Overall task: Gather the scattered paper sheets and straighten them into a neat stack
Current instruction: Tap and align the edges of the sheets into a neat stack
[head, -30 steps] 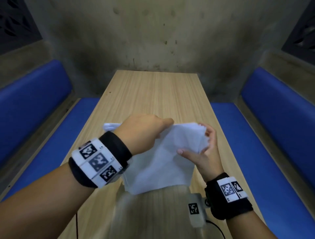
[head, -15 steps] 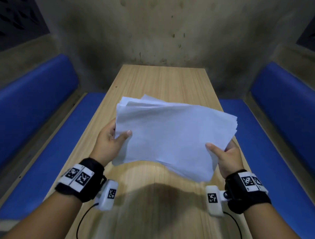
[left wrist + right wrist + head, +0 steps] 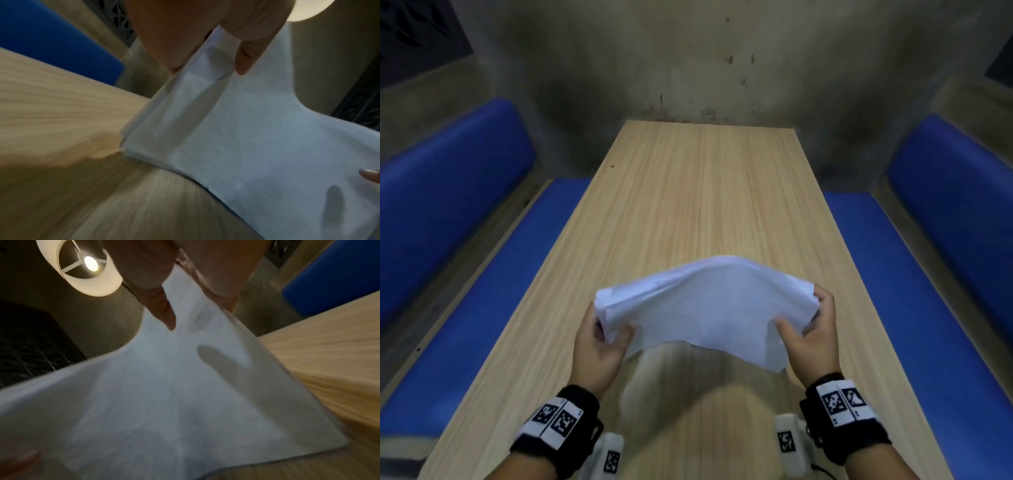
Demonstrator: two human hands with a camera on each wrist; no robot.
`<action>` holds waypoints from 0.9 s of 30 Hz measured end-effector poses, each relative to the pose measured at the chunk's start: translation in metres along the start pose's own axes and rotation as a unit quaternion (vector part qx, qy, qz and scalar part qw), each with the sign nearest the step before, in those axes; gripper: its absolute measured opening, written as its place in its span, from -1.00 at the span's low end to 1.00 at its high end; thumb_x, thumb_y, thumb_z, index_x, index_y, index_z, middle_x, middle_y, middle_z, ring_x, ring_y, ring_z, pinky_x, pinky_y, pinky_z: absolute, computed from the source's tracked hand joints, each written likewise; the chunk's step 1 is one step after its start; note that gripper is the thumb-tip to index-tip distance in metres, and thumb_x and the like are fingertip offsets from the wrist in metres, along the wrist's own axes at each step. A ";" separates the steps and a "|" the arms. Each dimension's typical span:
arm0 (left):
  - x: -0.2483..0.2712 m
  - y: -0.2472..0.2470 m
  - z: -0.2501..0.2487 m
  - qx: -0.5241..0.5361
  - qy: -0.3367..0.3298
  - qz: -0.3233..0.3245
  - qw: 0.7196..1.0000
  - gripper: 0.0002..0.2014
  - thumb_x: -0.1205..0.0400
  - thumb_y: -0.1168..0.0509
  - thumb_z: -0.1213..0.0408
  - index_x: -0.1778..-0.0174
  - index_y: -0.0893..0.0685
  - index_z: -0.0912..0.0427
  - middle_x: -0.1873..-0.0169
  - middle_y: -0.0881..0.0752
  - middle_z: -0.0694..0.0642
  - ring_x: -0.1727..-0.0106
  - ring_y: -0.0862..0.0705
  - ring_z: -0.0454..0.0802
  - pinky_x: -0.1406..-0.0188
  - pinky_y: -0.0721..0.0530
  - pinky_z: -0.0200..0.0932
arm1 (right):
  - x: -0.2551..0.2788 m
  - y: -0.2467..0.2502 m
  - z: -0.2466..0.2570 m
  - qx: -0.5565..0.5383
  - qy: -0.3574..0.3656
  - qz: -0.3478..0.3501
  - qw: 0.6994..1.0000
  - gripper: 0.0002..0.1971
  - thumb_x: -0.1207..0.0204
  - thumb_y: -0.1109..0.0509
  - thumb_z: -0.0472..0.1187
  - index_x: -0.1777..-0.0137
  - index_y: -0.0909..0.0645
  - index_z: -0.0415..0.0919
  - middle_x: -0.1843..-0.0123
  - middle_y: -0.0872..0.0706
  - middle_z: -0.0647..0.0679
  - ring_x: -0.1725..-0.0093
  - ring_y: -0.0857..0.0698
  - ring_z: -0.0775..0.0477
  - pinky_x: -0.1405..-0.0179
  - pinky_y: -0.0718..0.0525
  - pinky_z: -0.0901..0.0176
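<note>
- White sheets [image 3: 705, 308], gathered into one bundle, sit between both hands above the near half of the surface [image 3: 688, 192]; the bundle arches upward in the middle, and its edges are not yet flush.
- Left hand [image 3: 599, 346] grips the bundle's left end, thumb on the near face and fingers curled behind it; the left wrist view shows the thumb [image 3: 246, 60] pressing down on the layered corner of the sheets [image 3: 246, 138].
- Right hand [image 3: 811, 335] grips the right end the same way, thumb on the near side and fingers wrapped round the far edge; in the right wrist view its finger shadows show through the sheets [image 3: 164, 394].
- One lower corner of the bundle hangs down near the right wrist.
- Light wood-grain covers the long surface, which runs away from the person to a stained concrete wall [image 3: 688, 61].
- Blue padded benches [image 3: 448, 212] flank the surface on both sides, with blue backrests above them.
- A round lamp [image 3: 86, 267] glows overhead in the right wrist view.
- Black wristbands [image 3: 558, 425] with printed markers sit on both wrists.
- Both wrist views are blurred.
</note>
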State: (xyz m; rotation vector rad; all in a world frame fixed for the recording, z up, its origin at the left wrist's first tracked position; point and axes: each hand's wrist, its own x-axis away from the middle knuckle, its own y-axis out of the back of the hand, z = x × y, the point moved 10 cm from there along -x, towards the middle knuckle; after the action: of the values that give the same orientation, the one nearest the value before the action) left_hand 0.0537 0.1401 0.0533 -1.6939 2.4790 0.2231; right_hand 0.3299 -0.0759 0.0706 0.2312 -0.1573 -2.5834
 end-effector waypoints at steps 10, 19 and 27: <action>-0.008 -0.008 -0.062 -0.254 -0.256 0.019 0.932 -0.21 -0.52 -0.34 0.42 -0.60 -0.16 -0.18 -0.52 -0.31 0.09 -0.54 -0.29 -0.31 -0.38 -0.34 -0.55 | -0.005 -0.012 0.043 0.199 0.199 0.024 0.959 -0.25 -0.45 -0.39 -0.39 -0.55 -0.28 0.21 -0.36 -0.36 0.02 -0.32 -0.24 0.64 -0.27 -0.30 0.60; -0.024 -0.008 -0.060 -0.386 -0.255 0.038 0.886 -0.52 -0.59 -0.23 0.41 -0.46 -0.60 0.11 -0.39 -0.51 0.20 -0.13 -0.49 -0.07 0.10 -0.62 -0.12 | -0.002 -0.008 0.045 0.224 0.218 -0.008 0.950 -0.62 -0.48 -0.32 -0.36 -0.30 -0.65 -0.19 -0.37 -0.49 -0.24 -0.32 -0.38 0.21 -0.27 -0.18 0.77; -0.029 -0.002 -0.060 -0.382 -0.252 0.038 0.889 -0.56 -0.62 -0.23 0.40 -0.45 -0.58 0.18 -0.33 -0.57 0.21 -0.22 -0.56 -0.01 -0.05 -0.58 -0.23 | 0.001 -0.006 0.044 0.209 0.215 -0.011 0.954 -0.60 -0.48 -0.35 -0.41 -0.33 -0.64 -0.23 -0.45 -0.48 -0.24 -0.45 -0.43 -0.04 -0.41 -0.19 0.66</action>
State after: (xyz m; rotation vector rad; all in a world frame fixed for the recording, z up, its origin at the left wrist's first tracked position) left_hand 0.0644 0.1546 0.1172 -1.4444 2.1560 1.5954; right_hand 0.3179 -0.0684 0.1128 0.9421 -0.5404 -2.4251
